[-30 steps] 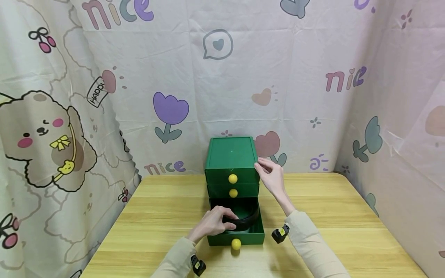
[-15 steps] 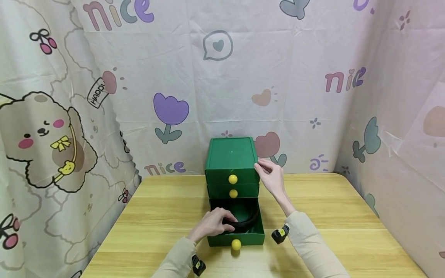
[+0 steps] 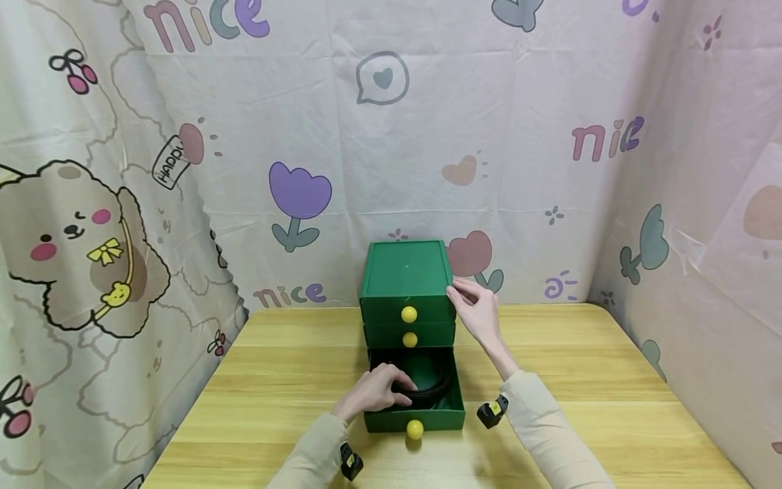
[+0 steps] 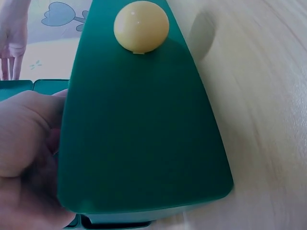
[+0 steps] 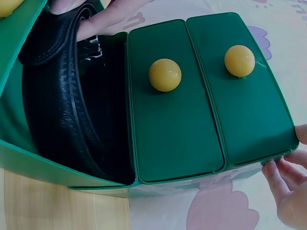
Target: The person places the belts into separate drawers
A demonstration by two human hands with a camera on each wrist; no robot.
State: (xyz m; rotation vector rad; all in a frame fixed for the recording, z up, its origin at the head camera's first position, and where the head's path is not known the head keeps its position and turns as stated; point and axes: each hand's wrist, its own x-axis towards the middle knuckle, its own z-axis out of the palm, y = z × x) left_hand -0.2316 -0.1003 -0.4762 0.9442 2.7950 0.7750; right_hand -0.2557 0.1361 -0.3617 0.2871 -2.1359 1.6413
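Observation:
A coiled black leather belt [image 5: 57,96] lies inside the pulled-out bottom drawer [image 3: 449,418] of a green drawer cabinet [image 3: 406,268]. My left hand [image 3: 377,392] reaches over the drawer's left front and pinches the belt's front part, a finger inside the coil and the thumb outside. The left wrist view has that hand [image 4: 24,143] beside the drawer front, with the belt hidden. Up at the cabinet's top right front corner, my right hand [image 3: 478,311] touches the edge with fairly straight fingers.
The upper drawers are pushed in, each with a yellow knob [image 3: 409,314]. Another yellow knob [image 3: 415,429] sticks out from the bottom drawer. The cabinet stands on a wooden table [image 3: 293,353], with a printed curtain [image 3: 379,149] behind and at both sides.
The belt has sunk slightly lower in the drawer, with my left hand still pinching it. My right hand keeps its place at the cabinet corner.

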